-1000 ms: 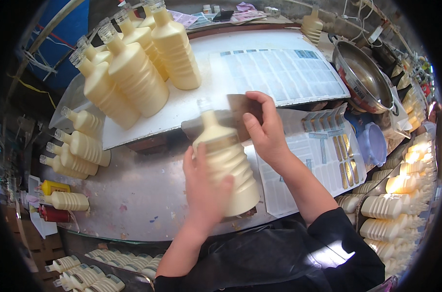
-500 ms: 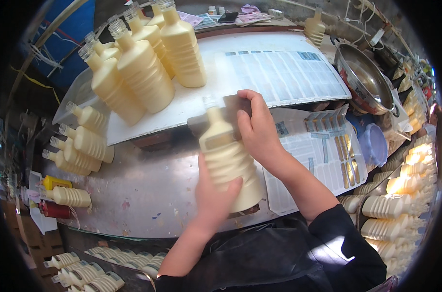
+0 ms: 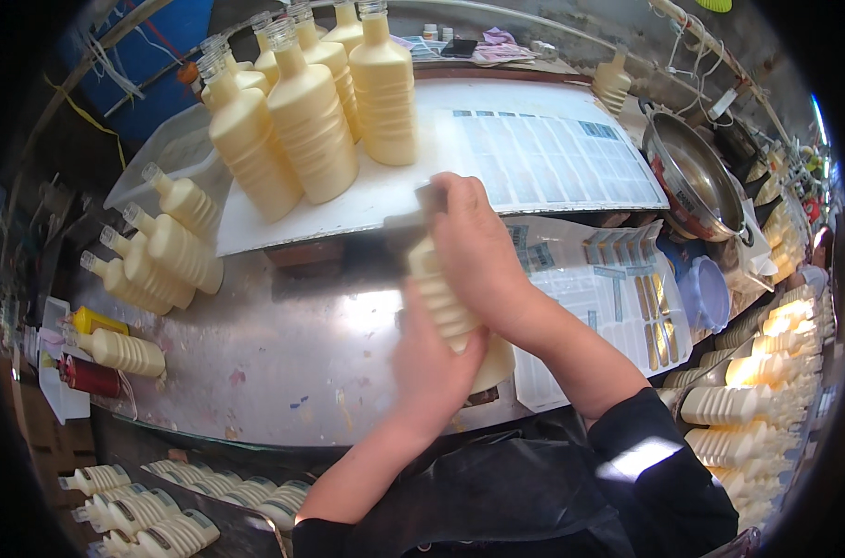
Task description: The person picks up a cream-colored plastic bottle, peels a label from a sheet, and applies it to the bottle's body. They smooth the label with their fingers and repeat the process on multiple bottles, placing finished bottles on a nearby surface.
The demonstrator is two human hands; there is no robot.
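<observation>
A cream-coloured bottle with a ribbed body (image 3: 443,302) is tilted over the metal table in front of me. My left hand (image 3: 432,367) is wrapped round its lower body, thumb across the front. My right hand (image 3: 478,256) is closed on a grey-brown flat strip (image 3: 428,200) and lies over the bottle's shoulder. Part of the strip shows beyond the bottle on the left, blurred. What it is made of I cannot tell. The bottle's neck is hidden behind my right hand and the strip.
Several cream bottles (image 3: 311,130) stand on a white board (image 3: 422,200); others lie at the left. A printed sheet (image 3: 543,158) covers the board's right part. A clear sheet with gold and dark strips (image 3: 580,325), a metal pan (image 3: 697,177) and a purple bowl (image 3: 704,293) are at right.
My right hand has moved left and down across the bottle's shoulder with the strip, covering the neck. My left hand and the bottle have shifted slightly right. The view has turned a little.
</observation>
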